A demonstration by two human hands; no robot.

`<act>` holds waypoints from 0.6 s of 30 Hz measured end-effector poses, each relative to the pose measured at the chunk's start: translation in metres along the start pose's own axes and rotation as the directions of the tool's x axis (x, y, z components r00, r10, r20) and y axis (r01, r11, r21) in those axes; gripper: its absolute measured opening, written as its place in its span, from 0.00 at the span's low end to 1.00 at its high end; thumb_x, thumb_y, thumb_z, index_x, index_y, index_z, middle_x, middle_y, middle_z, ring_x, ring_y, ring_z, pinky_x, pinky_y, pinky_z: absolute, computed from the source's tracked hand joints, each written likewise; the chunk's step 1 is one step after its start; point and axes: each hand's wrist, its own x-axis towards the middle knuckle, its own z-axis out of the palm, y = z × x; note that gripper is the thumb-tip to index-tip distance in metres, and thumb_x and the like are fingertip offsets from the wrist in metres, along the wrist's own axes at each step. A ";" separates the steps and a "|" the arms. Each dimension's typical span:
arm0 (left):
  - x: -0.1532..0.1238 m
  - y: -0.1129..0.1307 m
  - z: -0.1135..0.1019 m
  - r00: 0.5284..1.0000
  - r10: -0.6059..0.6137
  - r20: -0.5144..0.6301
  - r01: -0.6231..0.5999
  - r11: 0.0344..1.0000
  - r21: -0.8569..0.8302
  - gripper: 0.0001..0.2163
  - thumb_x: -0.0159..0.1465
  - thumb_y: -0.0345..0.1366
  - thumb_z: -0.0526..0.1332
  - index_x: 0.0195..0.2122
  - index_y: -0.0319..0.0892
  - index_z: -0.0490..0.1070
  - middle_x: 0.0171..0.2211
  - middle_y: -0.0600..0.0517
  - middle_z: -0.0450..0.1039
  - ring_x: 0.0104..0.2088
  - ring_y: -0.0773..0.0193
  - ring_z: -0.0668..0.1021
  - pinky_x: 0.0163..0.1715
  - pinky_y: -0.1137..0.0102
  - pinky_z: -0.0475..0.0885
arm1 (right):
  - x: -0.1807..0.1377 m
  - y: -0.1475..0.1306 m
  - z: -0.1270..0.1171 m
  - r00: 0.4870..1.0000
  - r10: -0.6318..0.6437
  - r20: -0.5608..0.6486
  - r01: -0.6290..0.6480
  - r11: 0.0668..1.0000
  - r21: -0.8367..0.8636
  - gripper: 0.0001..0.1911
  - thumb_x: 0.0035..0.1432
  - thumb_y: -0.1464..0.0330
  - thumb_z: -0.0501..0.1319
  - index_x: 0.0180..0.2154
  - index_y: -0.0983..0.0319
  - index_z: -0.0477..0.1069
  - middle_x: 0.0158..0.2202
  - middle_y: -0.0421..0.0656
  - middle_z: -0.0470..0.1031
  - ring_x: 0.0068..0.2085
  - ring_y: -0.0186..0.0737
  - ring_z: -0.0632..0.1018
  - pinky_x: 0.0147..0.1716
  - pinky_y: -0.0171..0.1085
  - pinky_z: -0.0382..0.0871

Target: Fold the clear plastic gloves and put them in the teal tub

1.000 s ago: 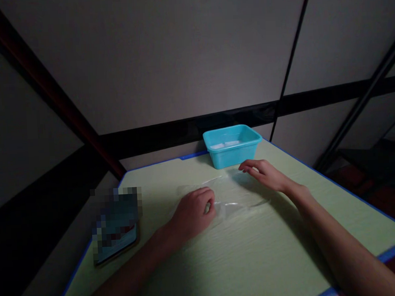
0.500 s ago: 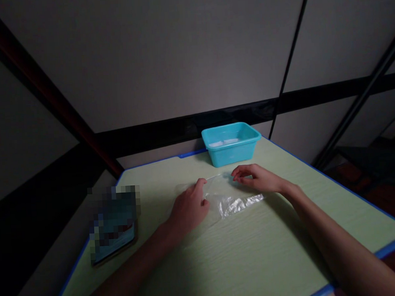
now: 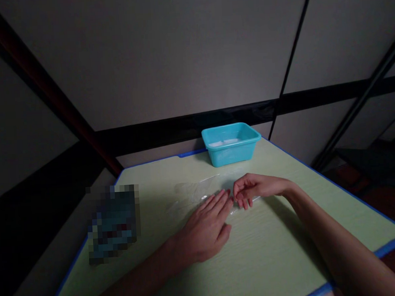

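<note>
A clear plastic bag lies flat and crinkled on the pale green table, its near side partly covered by my hands. My left hand rests palm down over the bag's near edge, with its fingers stretched out toward the right. Just beyond those fingertips, my right hand is bent at the wrist, its thumb and forefinger drawn together in a pinch at the bag's near right part. The bit of film between them is too small to make out clearly.
Behind the bag stands a turquoise plastic basket with white items inside. A blurred-out upright device is at the table's left side. The table has a blue edge, and grey panels rise behind it.
My left hand has moved nearer and to the right, its fingers straightening over the bag. My right hand has come down toward the bag's near edge, and its fingers have curled in.
</note>
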 end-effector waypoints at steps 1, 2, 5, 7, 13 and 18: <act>0.000 0.000 0.000 1.000 -0.001 0.009 0.001 1.000 0.001 0.24 0.60 0.34 0.48 0.57 0.38 0.46 0.59 0.45 0.45 0.59 0.59 0.47 0.56 0.60 0.48 | 0.001 0.002 0.000 0.999 0.031 0.015 -0.031 0.999 0.007 0.05 0.52 0.69 0.57 0.30 0.66 0.67 0.26 0.39 0.71 0.26 0.28 0.72 0.26 0.29 0.64; 0.000 0.000 0.000 1.000 0.002 0.017 -0.002 1.000 0.001 0.24 0.60 0.34 0.48 0.58 0.39 0.46 0.60 0.46 0.44 0.59 0.59 0.47 0.56 0.60 0.48 | 0.001 0.005 -0.001 0.998 0.059 0.026 -0.060 0.998 0.012 0.06 0.51 0.69 0.57 0.29 0.66 0.67 0.25 0.38 0.71 0.26 0.28 0.72 0.25 0.29 0.64; -0.001 -0.001 -0.001 0.999 0.015 0.049 -0.015 1.000 0.002 0.24 0.61 0.34 0.49 0.58 0.41 0.45 0.60 0.47 0.43 0.59 0.59 0.46 0.56 0.59 0.47 | 0.001 0.009 -0.003 0.992 0.119 0.047 -0.120 0.993 0.022 0.05 0.51 0.69 0.57 0.29 0.66 0.67 0.25 0.38 0.71 0.26 0.28 0.73 0.25 0.28 0.64; -0.002 -0.001 -0.001 0.998 0.015 0.068 -0.015 1.000 0.003 0.24 0.61 0.35 0.49 0.58 0.42 0.45 0.60 0.47 0.42 0.59 0.58 0.46 0.55 0.58 0.48 | -0.001 0.008 -0.005 0.989 0.135 0.052 -0.137 0.990 0.025 0.05 0.51 0.69 0.57 0.28 0.65 0.67 0.25 0.38 0.71 0.26 0.28 0.73 0.26 0.28 0.64; -0.003 -0.002 0.000 0.996 0.014 0.086 -0.014 1.000 -0.003 0.24 0.62 0.35 0.49 0.58 0.43 0.44 0.61 0.48 0.39 0.59 0.58 0.44 0.55 0.57 0.46 | -0.010 0.005 -0.008 0.982 0.179 0.053 -0.182 0.983 0.040 0.05 0.51 0.69 0.56 0.28 0.65 0.67 0.25 0.39 0.72 0.26 0.29 0.74 0.28 0.30 0.66; -0.002 -0.003 0.000 0.996 0.010 0.091 -0.008 1.000 -0.015 0.24 0.61 0.34 0.49 0.59 0.44 0.43 0.61 0.48 0.38 0.59 0.58 0.44 0.56 0.57 0.46 | -0.024 0.010 -0.018 0.970 0.237 0.060 -0.238 0.971 0.023 0.08 0.53 0.67 0.55 0.28 0.65 0.68 0.26 0.41 0.73 0.28 0.31 0.75 0.28 0.30 0.68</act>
